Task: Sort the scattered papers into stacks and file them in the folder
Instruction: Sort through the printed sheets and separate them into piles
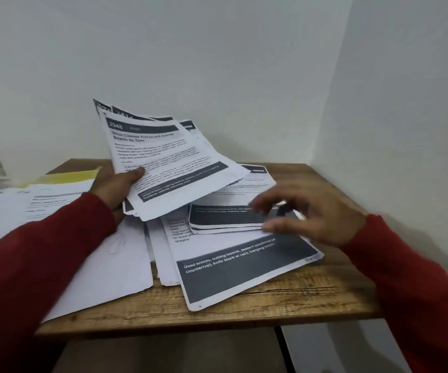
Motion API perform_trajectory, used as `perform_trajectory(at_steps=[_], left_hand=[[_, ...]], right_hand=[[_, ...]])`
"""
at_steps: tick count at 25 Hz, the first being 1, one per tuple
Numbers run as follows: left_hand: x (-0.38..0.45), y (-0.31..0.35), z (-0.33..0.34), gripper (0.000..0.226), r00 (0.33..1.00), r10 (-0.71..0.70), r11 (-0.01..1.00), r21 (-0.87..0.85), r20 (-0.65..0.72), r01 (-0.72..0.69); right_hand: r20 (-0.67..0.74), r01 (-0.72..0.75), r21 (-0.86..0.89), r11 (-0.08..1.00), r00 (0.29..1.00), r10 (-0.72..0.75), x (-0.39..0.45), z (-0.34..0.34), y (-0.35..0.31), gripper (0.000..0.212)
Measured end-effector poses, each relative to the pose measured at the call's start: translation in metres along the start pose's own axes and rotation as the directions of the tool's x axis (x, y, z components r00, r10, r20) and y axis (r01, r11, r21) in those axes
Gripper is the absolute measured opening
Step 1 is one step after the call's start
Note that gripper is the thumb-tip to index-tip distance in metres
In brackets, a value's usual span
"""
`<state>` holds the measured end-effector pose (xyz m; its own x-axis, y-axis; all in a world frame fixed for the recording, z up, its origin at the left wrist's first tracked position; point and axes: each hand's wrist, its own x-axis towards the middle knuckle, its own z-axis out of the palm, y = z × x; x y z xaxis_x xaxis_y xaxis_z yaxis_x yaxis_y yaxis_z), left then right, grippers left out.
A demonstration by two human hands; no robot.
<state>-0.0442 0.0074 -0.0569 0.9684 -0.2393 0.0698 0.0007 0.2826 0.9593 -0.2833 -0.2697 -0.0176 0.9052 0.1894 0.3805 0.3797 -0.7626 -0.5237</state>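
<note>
Wooden table [284, 300] in white corner. Left hand [118, 188] grips fanned sheaf [169, 162] at 10 o'clock. Right hand [306, 211], fingers spread, empty, over loose papers [244, 265] at 3 o'clock. Sorting partial; yellow folder [67, 176] unfilled, judged.

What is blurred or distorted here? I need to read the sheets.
Head view: the right hand is motion-blurred; the fanned white printed sheets gripped by the left hand show soft text, only headings legible; wide-angle bending curves the wooden table edge; lighting dim, no glare.
</note>
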Motion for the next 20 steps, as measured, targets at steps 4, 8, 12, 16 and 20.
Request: perform_trajectory(at_steps=[4,8,12,16,20], left_hand=[[-0.005,0.001,0.0,0.036,0.999,0.051,0.997,0.064,-0.012,-0.05],[-0.01,0.003,0.004,0.034,0.997,0.077,0.991,0.106,0.0,-0.077],[-0.01,0.007,0.004,0.027,0.997,0.069,0.992,0.108,-0.02,-0.066],[-0.012,0.008,0.004,0.029,0.997,0.069,0.993,0.095,-0.034,-0.065],[-0.013,0.01,0.003,0.026,0.995,0.073,0.992,0.105,-0.064,-0.066]], right_hand=[[0.355,0.199,-0.333,0.922,0.932,-0.073,-0.015,0.034,-0.012,0.053],[0.327,0.28,-0.361,0.889,0.931,-0.16,-0.024,0.036,-0.026,0.049],[0.242,0.407,-0.4,0.821,0.911,-0.334,-0.027,0.043,-0.036,0.031],[-0.023,0.297,-0.405,0.865,0.942,-0.334,-0.024,0.048,-0.039,0.024],[-0.264,0.11,-0.013,0.994,0.958,-0.109,-0.027,0.035,-0.046,0.013]])
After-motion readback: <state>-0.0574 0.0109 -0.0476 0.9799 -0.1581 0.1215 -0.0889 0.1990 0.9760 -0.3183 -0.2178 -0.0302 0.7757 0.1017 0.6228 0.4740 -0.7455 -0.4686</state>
